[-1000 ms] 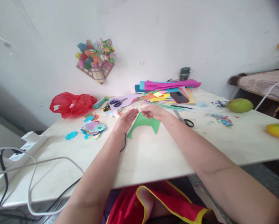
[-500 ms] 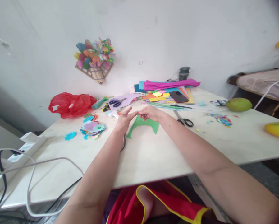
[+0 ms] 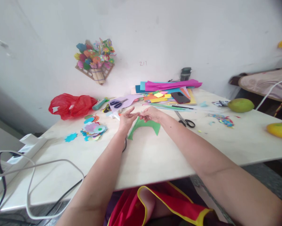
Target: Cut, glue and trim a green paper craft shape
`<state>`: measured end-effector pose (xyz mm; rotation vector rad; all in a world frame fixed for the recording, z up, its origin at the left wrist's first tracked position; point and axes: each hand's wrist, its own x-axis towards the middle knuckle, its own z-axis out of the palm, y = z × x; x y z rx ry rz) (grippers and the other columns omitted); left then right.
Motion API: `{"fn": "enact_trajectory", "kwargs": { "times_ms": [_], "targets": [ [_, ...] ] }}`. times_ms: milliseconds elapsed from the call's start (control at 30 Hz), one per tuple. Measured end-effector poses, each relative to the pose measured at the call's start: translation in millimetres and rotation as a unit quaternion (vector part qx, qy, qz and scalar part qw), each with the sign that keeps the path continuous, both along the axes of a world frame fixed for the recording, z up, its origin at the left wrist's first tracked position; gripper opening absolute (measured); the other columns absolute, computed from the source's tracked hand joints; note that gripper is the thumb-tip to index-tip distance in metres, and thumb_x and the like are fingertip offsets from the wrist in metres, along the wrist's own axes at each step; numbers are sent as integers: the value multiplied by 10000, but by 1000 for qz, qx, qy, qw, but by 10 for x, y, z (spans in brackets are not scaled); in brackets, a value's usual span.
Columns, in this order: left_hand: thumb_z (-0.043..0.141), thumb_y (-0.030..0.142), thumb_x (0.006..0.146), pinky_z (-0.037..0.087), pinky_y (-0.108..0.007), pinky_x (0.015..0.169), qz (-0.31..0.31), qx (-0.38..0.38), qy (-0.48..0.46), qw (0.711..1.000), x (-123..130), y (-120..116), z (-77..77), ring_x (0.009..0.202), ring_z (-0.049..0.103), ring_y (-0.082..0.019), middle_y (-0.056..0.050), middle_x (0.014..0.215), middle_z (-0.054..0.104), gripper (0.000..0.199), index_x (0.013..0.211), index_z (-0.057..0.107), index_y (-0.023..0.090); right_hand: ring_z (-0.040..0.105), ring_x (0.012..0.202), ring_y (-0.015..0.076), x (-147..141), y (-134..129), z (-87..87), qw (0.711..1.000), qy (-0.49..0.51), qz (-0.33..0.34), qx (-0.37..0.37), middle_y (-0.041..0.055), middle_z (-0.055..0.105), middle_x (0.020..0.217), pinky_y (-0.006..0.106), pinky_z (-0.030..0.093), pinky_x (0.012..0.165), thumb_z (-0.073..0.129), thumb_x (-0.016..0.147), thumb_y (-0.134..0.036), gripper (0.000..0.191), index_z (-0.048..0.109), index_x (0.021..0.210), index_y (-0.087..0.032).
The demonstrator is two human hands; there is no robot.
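Observation:
Above the table's middle, my left hand and my right hand meet at the fingertips. My left thumb points up while its fingers press toward the right hand. The right fingers are pinched together. Whatever lies between the fingertips is too small to make out. Just below them is a cut piece of green paper with a curved notch in its near edge. A narrow green strip runs down its left side, close to my fingers. Partly behind my left hand lies a white glue gun, with a black cord showing beside my wrist.
Grey-bladed scissors lie right of my hands. Paper flower cutouts and a red plastic bag are at left. Behind are purple scissors, coloured sheets and a phone. A power strip with cables occupies the left edge.
My left hand's fingers have shifted slightly against the right fingertips. The right hand and the green paper stay nearly where they were.

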<state>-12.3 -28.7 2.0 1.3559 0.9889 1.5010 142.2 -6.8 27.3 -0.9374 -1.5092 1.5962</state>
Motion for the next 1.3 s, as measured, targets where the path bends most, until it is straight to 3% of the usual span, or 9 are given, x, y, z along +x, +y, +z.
{"fn": "enact_trajectory", "kwargs": {
  "times_ms": [200,333,400,533,633,867,1133,1300],
  "targets": [
    [735,209,614,399,-381,986,60,88,111,988,11,89,-117,972,639,-242,-52,843,724,481,1088,653,192,501,394,86,-20,-45,33,998,-39,-45,13,8,587,457,184,407,376,569,647,-74,82,586,582,-120],
    [706,200,644,389,-366,993,75,107,156,979,34,84,-122,995,630,-233,-43,890,721,400,1041,678,229,503,394,84,-29,-43,30,996,-53,-63,25,1,579,441,171,398,371,564,626,-74,79,573,569,-128],
    [718,208,632,398,-369,983,68,100,129,984,55,56,-94,997,628,-238,-53,866,724,428,1057,670,203,505,396,82,-29,-43,34,997,-44,-62,33,-3,575,439,163,394,365,568,628,-81,78,574,567,-129],
    [778,247,560,418,-401,952,24,38,-11,999,72,-13,-15,962,641,-255,-73,812,726,629,1153,604,129,493,385,76,-21,-57,59,997,-34,-63,30,4,577,443,161,391,357,576,637,-77,102,571,545,-120],
    [801,240,531,390,-415,973,1,8,-87,996,36,-23,3,931,652,-238,-61,793,727,709,1192,569,133,495,393,77,-9,-65,71,997,-28,-69,20,19,588,460,168,395,352,582,658,-68,131,568,534,-107],
    [791,208,565,379,-387,985,-24,-18,-122,992,-41,27,-54,876,663,-201,-72,818,725,747,1250,507,115,529,401,81,-1,-41,41,1000,0,-1,3,21,614,521,192,461,404,570,745,-65,130,623,628,-85],
    [793,132,521,414,-359,957,-18,-51,-164,985,-17,-3,-5,855,664,-178,-63,823,702,584,1067,584,117,563,464,96,60,4,58,1000,21,-18,4,26,626,542,208,493,464,595,744,-65,113,607,638,-99],
    [780,107,522,473,-355,888,-11,-75,-184,980,-40,15,-7,703,660,-133,-7,689,661,422,903,598,118,516,419,78,68,30,46,998,18,-53,4,7,588,499,195,462,416,588,773,-99,178,559,598,-112]
  ]
}}
